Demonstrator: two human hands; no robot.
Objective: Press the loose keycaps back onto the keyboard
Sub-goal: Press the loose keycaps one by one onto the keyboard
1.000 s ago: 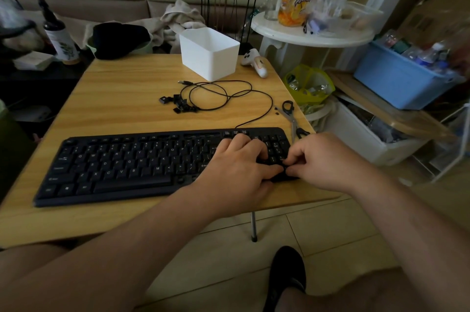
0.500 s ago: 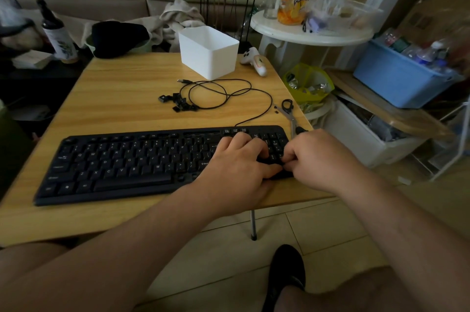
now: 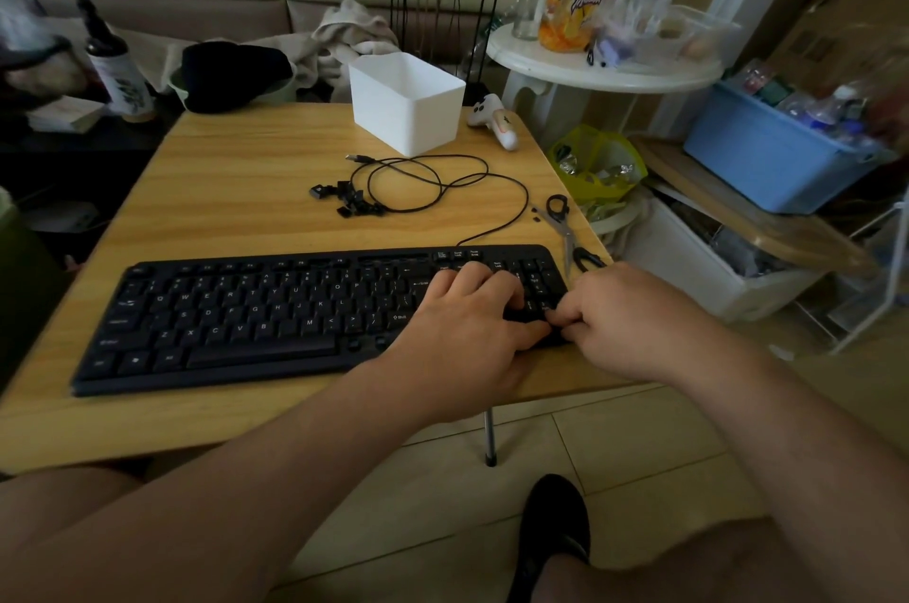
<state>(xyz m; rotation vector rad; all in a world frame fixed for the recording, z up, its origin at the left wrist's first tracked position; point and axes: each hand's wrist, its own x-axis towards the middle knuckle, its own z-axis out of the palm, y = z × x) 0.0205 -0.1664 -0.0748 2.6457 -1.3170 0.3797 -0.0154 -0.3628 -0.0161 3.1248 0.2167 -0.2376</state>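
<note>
A black keyboard [image 3: 246, 322] lies along the near edge of the wooden table [image 3: 236, 169]. Both my hands are at its number pad on the right end. My left hand [image 3: 467, 332] rests on the keys with relaxed, spread fingers, its thumb pointing at my right hand. My right hand [image 3: 624, 322] has curled fingers whose tips pinch a small black keycap down at the pad's near right corner; the cap is almost hidden. A heap of loose black keycaps [image 3: 351, 201] lies behind the keyboard.
The keyboard's black cable [image 3: 433, 184] loops beside the heap. Scissors [image 3: 565, 228] and two tiny black pieces [image 3: 536, 215] lie near the table's right edge. A white bin [image 3: 406, 103] and a white handheld device [image 3: 494, 123] stand at the back.
Both hands stay at the number pad. My right hand's fingertips have shifted slightly along the pad's near right corner.
</note>
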